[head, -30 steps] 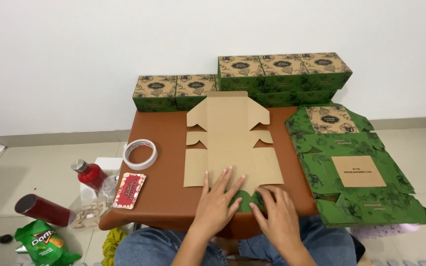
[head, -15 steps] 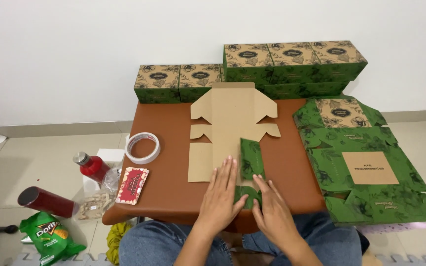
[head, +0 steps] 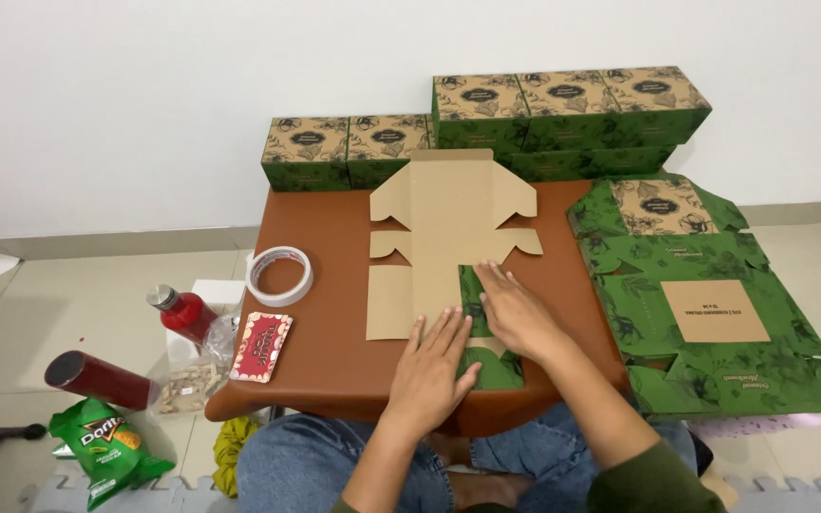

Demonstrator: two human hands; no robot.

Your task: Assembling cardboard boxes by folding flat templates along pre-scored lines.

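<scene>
Both hands lie flat, fingers spread, gripping nothing: left hand [head: 429, 366] pins the cardboard blank [head: 434, 237] while right hand [head: 515, 318] should crease the green flap [head: 486, 366] firmly.

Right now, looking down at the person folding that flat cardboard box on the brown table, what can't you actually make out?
All in the head view:
- The fold line in the flat cardboard box: covered by the left hand and the right hand.
- The near table edge: hidden behind both forearms.
- The lower assembled boxes: partly blocked by the ones stacked on top.
- What lies under the pile of green flat sheets: hidden by the top sheet.
- The contents of the clear bag: too small.
</scene>
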